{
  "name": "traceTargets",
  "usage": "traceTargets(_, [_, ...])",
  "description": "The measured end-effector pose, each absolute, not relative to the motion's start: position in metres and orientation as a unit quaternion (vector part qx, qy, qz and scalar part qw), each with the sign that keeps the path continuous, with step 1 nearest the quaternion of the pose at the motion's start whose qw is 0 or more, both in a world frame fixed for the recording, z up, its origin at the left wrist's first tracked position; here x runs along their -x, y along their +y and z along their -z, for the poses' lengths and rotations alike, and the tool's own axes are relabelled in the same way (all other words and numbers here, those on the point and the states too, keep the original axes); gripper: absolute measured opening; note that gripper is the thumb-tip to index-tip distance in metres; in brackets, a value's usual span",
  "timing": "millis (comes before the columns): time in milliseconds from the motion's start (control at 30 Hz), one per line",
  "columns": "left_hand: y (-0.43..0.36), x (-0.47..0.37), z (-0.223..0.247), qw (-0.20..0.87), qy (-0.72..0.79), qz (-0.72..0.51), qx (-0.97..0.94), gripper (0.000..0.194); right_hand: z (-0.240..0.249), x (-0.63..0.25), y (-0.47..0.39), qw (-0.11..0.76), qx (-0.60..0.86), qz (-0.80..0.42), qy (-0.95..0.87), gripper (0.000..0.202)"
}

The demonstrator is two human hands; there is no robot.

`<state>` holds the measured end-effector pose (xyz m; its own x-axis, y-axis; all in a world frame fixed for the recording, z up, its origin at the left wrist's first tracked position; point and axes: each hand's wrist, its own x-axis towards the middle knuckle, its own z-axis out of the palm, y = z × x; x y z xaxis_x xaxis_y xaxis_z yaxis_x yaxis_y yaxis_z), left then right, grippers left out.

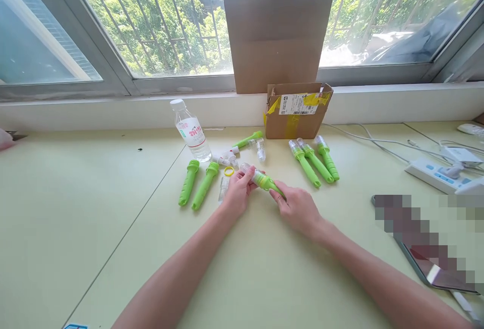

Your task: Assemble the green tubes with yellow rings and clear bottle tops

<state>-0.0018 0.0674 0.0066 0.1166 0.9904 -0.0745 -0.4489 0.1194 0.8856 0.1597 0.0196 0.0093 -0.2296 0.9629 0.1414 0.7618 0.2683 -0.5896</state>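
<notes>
Both hands hold one green-handled tool [263, 181] with a clear plastic head, above the middle of the table. My left hand [240, 187] is closed round its clear end, and my right hand [293, 202] grips the green handle. Left of them lie two bare green handles, a near one [204, 186] and a farther one [188, 182]. Beside my left hand are a yellow ring [229, 171] and a clear plastic piece [223, 189], partly hidden. Another green handle [247, 140] and a clear part [260, 150] lie behind.
Three green tools with clear heads [309, 163] lie to the right. A water bottle [192, 132] and a cardboard box [297, 112] stand near the window wall. A power strip [434, 176], cables and a phone [419, 253] are on the right.
</notes>
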Motion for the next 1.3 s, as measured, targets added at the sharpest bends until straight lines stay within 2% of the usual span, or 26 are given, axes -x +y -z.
traceTargets(100, [0.068, 0.003, -0.009, 0.648, 0.365, -0.549, -0.383, 0.032, -0.014, -0.162, 0.022, 0.307, 0.529, -0.374, -0.698, 0.032])
traceTargets(200, [0.068, 0.004, -0.012, 0.654, 0.345, -0.544, -0.397, 0.030, -0.017, -0.166, 0.027, 0.305, 0.503, -0.539, -0.604, 0.039])
traceTargets(267, [0.067, 0.004, -0.014, 0.658, 0.326, -0.544, -0.405, 0.030, -0.018, -0.169, 0.029, 0.276, 0.514, -0.608, -0.539, 0.045])
traceTargets(333, [0.067, 0.003, -0.014, 0.662, 0.314, -0.547, -0.406, 0.031, -0.017, -0.169, 0.029, 0.275, 0.522, -0.621, -0.516, 0.047])
traceTargets(433, [0.067, 0.002, -0.012, 0.660, 0.328, -0.552, -0.390, 0.036, -0.012, -0.163, 0.024, 0.340, 0.526, -0.545, -0.557, 0.043])
traceTargets(500, [0.068, 0.002, -0.009, 0.650, 0.346, -0.550, -0.393, 0.038, -0.007, -0.159, 0.021, 0.367, 0.531, -0.447, -0.619, 0.043])
traceTargets(700, [0.066, -0.001, -0.006, 0.630, 0.373, -0.559, -0.388, 0.036, 0.009, -0.162, 0.023, 0.299, 0.580, -0.019, -0.757, 0.033])
traceTargets(867, [0.061, -0.007, -0.006, 0.612, 0.411, -0.585, -0.338, 0.034, 0.012, -0.163, 0.024, 0.271, 0.548, 0.179, -0.771, 0.031])
traceTargets(1033, [0.059, -0.008, -0.005, 0.614, 0.422, -0.592, -0.308, 0.033, 0.008, -0.160, 0.022, 0.246, 0.549, 0.218, -0.769, 0.031])
traceTargets(1200, [0.062, -0.006, -0.007, 0.625, 0.420, -0.580, -0.310, 0.031, 0.005, -0.158, 0.019, 0.173, 0.568, 0.134, -0.793, 0.038])
traceTargets(1300, [0.062, -0.005, -0.008, 0.625, 0.425, -0.574, -0.317, 0.032, 0.003, -0.157, 0.018, 0.169, 0.587, 0.074, -0.788, 0.037])
